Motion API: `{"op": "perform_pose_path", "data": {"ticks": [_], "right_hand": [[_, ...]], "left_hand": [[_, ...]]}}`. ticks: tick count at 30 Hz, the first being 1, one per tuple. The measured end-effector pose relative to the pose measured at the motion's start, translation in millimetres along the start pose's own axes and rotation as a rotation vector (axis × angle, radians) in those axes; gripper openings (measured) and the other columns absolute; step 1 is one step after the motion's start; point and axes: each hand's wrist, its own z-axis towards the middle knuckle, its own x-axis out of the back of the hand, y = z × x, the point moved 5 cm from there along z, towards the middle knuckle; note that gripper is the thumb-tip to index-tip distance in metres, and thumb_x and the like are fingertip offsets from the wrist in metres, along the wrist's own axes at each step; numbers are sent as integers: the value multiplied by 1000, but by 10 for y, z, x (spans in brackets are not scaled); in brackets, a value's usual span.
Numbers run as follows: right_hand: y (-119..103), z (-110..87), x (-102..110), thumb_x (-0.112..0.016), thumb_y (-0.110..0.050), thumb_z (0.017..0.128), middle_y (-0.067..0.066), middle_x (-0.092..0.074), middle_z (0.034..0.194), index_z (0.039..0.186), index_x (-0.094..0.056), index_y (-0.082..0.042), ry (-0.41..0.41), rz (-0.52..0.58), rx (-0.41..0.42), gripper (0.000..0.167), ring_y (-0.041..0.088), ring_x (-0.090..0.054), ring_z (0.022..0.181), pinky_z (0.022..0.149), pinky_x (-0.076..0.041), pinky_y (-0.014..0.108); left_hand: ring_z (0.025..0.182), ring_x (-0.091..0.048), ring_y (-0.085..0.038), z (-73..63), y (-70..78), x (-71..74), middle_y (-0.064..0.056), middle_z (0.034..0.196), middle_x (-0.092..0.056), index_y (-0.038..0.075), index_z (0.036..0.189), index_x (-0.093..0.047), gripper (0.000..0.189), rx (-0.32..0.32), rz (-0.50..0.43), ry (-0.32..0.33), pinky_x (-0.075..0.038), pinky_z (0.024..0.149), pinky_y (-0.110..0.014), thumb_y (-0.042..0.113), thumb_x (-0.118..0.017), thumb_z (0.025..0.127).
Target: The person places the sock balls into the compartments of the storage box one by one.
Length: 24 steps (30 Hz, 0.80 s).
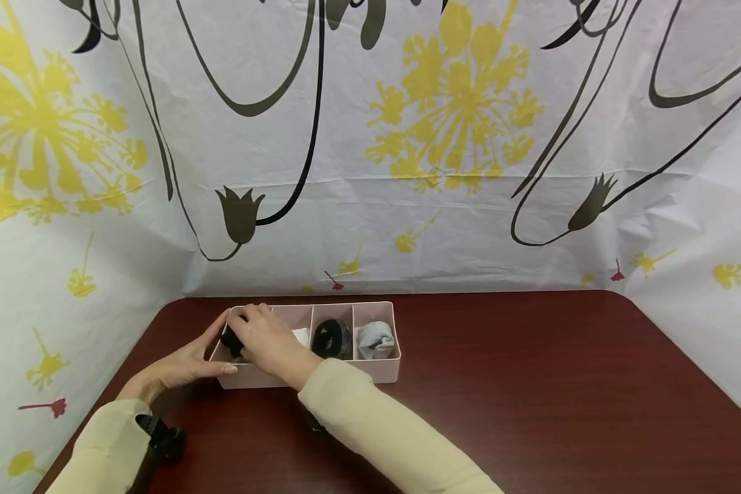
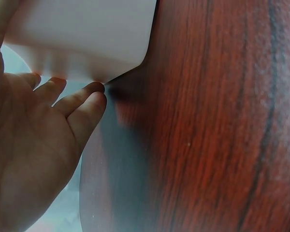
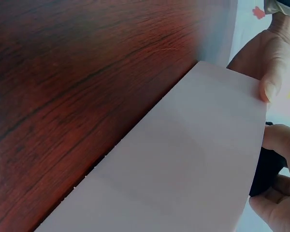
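A pale pink divided box (image 1: 379, 372) stands on the table, its compartments side by side. My left hand (image 1: 182, 363) holds the box's left end, thumb on the front wall and fingers along the end wall; in the left wrist view those fingers (image 2: 89, 104) touch the wall. My right hand (image 1: 268, 339) reaches into the leftmost compartment and pinches a black cloth bundle (image 3: 268, 171) between thumb and fingers. Part of that bundle is hidden by the hand. Farther right in the box lie a white piece (image 1: 301, 336), a black rolled item (image 1: 332, 338) and a grey cloth roll (image 1: 375, 339).
The dark red wooden table (image 1: 531, 384) extends to the right of the box and in front of it. Behind and at both sides hangs a white sheet (image 1: 346, 240) with yellow and dark plant prints. The box stands close to the table's back edge.
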Motion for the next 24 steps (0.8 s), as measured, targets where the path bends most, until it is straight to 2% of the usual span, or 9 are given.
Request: {"op": "perform_pose_path", "data": {"ticks": [6, 10, 13, 17, 21, 24], "right_hand": [[-19, 28, -39, -72, -29, 83, 0, -53, 131, 125, -49, -15, -42, 0, -7, 50, 15, -49, 121, 99, -39, 23], [-41, 42, -62, -72, -32, 82, -2, -58, 124, 123, -49, -15, -56, -53, 10, 50, 15, -52, 116, 99, -39, 23], [-48, 47, -73, -72, -33, 82, -4, -61, 117, 119, -54, -17, -65, -82, 25, 44, 14, -55, 112, 100, -38, 24], [-53, 65, -98, -71, -33, 83, -7, -62, 116, 114, -61, -23, -122, -87, 28, 34, 12, -55, 112, 105, -34, 29], [-56, 84, -139, -69, -35, 85, -10, -61, 120, 117, -63, -28, -183, -83, 12, 34, 11, -54, 115, 109, -29, 34], [-48, 75, -161, -67, -37, 86, -11, -60, 124, 124, -60, -31, -194, -70, 12, 38, 9, -54, 117, 111, -27, 37]], "left_hand": [[137, 5, -50, 3, 5, -10, -23, 154, 11, 21, 151, 12, 107, -10, -1, 1, -8, 98, -73, 18, -69, 82], [137, 5, -49, -3, 9, -9, -24, 154, 11, 22, 151, 12, 106, -27, -4, -6, -10, 98, -72, 17, -69, 82], [137, 3, -49, -5, 16, -12, -24, 154, 12, 25, 150, 12, 106, -15, -4, -7, -11, 98, -72, 18, -69, 82], [137, 4, -50, -3, 25, -14, -23, 154, 14, 27, 150, 12, 106, -8, -4, -7, -11, 98, -73, 18, -69, 82], [137, 9, -50, -6, 24, -9, -21, 154, 15, 27, 150, 12, 106, -17, -1, -8, -9, 97, -74, 18, -69, 83], [136, 9, -50, -14, 18, -6, -20, 154, 15, 26, 151, 12, 106, -15, -1, -11, -9, 96, -74, 18, -69, 83]]}}
